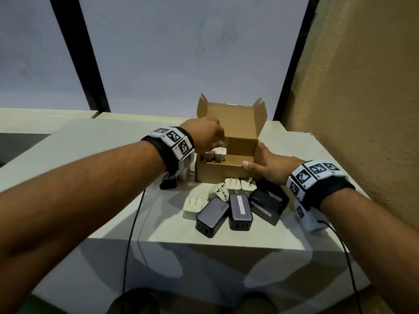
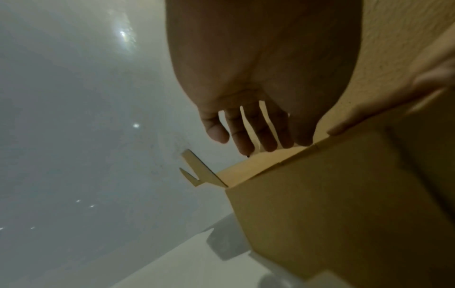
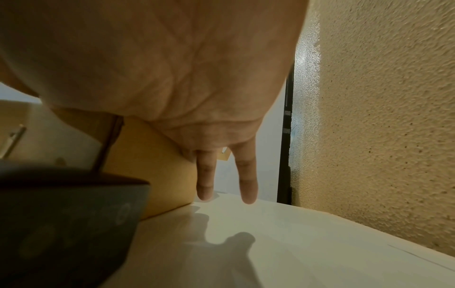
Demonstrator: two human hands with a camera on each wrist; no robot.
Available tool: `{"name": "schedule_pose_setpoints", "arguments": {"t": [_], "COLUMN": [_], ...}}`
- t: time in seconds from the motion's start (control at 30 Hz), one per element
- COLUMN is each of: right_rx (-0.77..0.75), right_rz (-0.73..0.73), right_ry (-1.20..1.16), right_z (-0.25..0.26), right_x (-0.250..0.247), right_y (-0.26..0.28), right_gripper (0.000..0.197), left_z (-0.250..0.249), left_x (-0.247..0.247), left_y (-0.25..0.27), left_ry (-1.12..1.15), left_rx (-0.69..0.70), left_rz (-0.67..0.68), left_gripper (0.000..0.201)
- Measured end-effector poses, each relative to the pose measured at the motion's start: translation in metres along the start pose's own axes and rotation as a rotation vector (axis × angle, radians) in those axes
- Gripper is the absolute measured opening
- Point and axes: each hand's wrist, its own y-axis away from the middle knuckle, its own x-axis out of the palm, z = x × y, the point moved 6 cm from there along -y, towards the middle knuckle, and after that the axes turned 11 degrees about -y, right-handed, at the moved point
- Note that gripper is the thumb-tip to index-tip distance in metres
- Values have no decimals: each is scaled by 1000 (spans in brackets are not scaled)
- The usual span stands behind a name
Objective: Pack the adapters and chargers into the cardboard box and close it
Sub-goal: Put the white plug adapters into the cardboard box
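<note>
The open cardboard box [image 1: 226, 171] stands mid-table with its lid [image 1: 235, 118] raised at the back. Two white adapters [image 1: 220, 154] stand prongs-up in its left end. My left hand [image 1: 209, 137] hovers right above them. In the left wrist view its fingers [image 2: 246, 136] hang fairly straight over the box rim [image 2: 278, 161], with nothing between them. My right hand [image 1: 266, 165] steadies the box's right front corner. Its thumb lies on the front wall and its straight fingers [image 3: 204, 175] run down the side wall [image 3: 160, 165]. Several white adapters [image 1: 192, 207] and three black chargers [image 1: 213, 215] lie in front.
A textured wall [image 1: 362, 98] rises close on the right. One more white adapter [image 1: 184, 175] and a black item [image 1: 168, 183] sit left of the box under my left wrist. The table's front edge [image 1: 204, 242] is near, and wrist cables [image 1: 131, 234] hang over it.
</note>
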Motion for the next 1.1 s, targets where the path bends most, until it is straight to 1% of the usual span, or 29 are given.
{"name": "schedule_pose_setpoints", "arguments": {"t": [0.1,0.17,0.27,0.33,0.43,0.53,0.67,0.73,0.8,0.87,0.97,1.03,1.1], "right_rx": [-1,16,35,38,56,59,59,52,47,48,64,58,38], "right_rz": [1,-7,-45,-52,-46,-40,-55,-55,-49,-45,-52,-51,-50], "right_ry": [-30,-28,-17,-21,0,20,46,41,32,37,45,34,12], "right_z": [2,2,8,9,4,1,4,7,9,11,7,5,5], "right_x": [1,-2,-7,-10,-10,-8,-6,-5,-6,-6,-6,-6,-7], "right_y": [2,4,13,18,21,19,19,18,17,17,16,15,14], "right_gripper": [108,106,94,86,83,86,86,86,85,85,88,89,92], "left_z": [22,34,47,48,39,31,27,31,39,47,50,48,42], "left_x": [3,8,20,33,43,45,45,41,32,19,-4,-13,-15], "left_y": [23,36,53,57,58,58,57,55,53,51,46,43,38], "left_ry": [135,195,269,322,341,299,245,227,210,221,175,214,309], "left_rx": [-25,-38,-60,-78,-93,-95,-86,-82,-86,-99,-63,-24,18], "left_rz": [27,46,150,275,392,396,338,325,283,210,71,9,-11], "left_gripper": [29,34,55,68,85,95,102,96,84,72,54,47,43]}}
